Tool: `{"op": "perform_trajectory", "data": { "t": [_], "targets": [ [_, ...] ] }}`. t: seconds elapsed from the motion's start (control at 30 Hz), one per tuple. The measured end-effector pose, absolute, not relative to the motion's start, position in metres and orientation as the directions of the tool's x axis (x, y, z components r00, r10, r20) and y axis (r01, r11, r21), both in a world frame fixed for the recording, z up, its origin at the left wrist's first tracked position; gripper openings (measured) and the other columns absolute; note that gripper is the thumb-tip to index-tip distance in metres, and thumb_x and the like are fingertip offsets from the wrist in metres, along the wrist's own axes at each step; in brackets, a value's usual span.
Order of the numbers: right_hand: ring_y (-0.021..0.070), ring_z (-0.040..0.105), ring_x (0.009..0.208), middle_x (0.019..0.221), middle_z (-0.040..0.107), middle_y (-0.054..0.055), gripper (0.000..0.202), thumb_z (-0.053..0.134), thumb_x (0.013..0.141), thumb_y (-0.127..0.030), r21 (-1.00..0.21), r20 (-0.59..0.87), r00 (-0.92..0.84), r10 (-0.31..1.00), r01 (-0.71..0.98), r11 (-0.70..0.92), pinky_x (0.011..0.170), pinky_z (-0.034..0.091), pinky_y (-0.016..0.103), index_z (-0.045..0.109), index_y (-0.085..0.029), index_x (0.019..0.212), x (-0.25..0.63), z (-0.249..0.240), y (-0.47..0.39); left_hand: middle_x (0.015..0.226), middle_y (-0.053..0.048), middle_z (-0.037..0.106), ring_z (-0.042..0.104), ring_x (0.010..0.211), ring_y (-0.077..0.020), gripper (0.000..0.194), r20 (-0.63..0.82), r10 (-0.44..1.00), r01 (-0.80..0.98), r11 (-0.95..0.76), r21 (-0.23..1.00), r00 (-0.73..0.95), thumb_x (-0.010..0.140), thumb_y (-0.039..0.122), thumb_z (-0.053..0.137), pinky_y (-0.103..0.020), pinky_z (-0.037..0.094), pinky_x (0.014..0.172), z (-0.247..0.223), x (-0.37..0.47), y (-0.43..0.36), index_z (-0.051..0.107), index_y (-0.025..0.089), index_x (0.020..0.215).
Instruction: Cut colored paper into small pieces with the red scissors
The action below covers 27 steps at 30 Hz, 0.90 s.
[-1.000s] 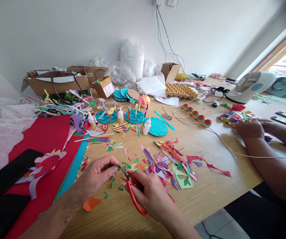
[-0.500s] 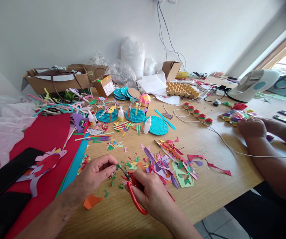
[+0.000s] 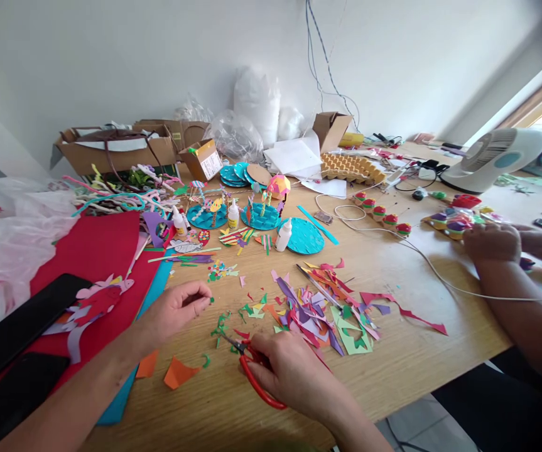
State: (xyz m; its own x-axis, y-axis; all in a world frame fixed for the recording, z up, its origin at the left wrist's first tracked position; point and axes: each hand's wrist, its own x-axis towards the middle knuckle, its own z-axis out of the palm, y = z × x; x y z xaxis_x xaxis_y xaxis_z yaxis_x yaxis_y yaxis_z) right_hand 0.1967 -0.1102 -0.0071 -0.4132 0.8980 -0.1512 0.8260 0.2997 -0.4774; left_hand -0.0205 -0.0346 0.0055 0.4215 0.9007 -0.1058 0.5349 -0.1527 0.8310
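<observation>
Between thumb and forefinger, my left hand (image 3: 179, 314) pinches a tiny green paper piece (image 3: 212, 300) above the table. My right hand (image 3: 284, 370) is closed round the red handles of a pair of scissors (image 3: 256, 384); the blades point left toward small green clippings (image 3: 221, 326) on the wood. Nearer to me lies an orange paper scrap (image 3: 179, 373). To the right of the scissors spreads a heap of coloured paper scraps (image 3: 308, 307). Beyond my left hand sits a small pile of multicoloured dots (image 3: 222, 270).
Glue bottles (image 3: 284, 235) stand by blue painted discs (image 3: 304, 236). Red card (image 3: 86, 251) and two black phone-like slabs (image 3: 26, 326) lie at left. A white cable (image 3: 433, 273) crosses the right side, where another person's hands (image 3: 492, 242) work on painted egg-carton pieces (image 3: 449, 223).
My left hand has drawn back left from the scissors with the green piece. The scissors have shifted slightly down. The view has turned a little to the left.
</observation>
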Motion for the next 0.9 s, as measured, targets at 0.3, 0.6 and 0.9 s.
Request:
{"op": "perform_trajectory", "data": {
  "t": [0.3, 0.6, 0.9],
  "targets": [
    [0.0131, 0.055, 0.055, 0.063, 0.065, 0.002, 0.02, 0.05, 0.08, -0.031, -0.426, -0.222, -0.502, 0.836, 0.821, 0.38, 0.048, 0.022, 0.024, 0.063, -0.019, 0.072, 0.2, -0.012, -0.107, 0.076, -0.002, 0.064, 0.056, 0.073, -0.0175, 0.02, -0.077, 0.888, 0.821, -0.383, 0.423, 0.454, 0.078, 0.018, 0.039, -0.026, 0.039, 0.066, -0.026, -0.022, 0.022, 0.058, 0.019, 0.07],
    [0.0119, 0.053, 0.053, 0.063, 0.065, 0.0, 0.015, 0.052, 0.077, -0.029, -0.448, -0.214, -0.572, 0.792, 0.778, 0.441, 0.048, 0.023, 0.022, 0.063, -0.02, 0.071, 0.202, -0.011, -0.1, 0.08, -0.006, 0.066, 0.059, 0.078, -0.0213, 0.02, -0.085, 0.876, 0.849, -0.43, 0.308, 0.475, 0.08, 0.016, 0.041, -0.027, 0.039, 0.066, -0.047, -0.019, 0.042, 0.06, 0.019, 0.075],
    [0.0102, 0.049, 0.05, 0.059, 0.062, -0.001, 0.015, 0.052, 0.077, -0.029, -0.454, -0.202, -0.563, 0.802, 0.779, 0.432, 0.048, 0.023, 0.022, 0.062, -0.019, 0.07, 0.208, -0.005, -0.104, 0.09, -0.007, 0.065, 0.059, 0.086, -0.0201, 0.022, -0.032, 0.827, 0.779, -0.515, 0.359, 0.561, 0.082, 0.013, 0.039, -0.029, 0.042, 0.075, -0.028, -0.008, 0.029, 0.06, 0.017, 0.087]
  ]
}}
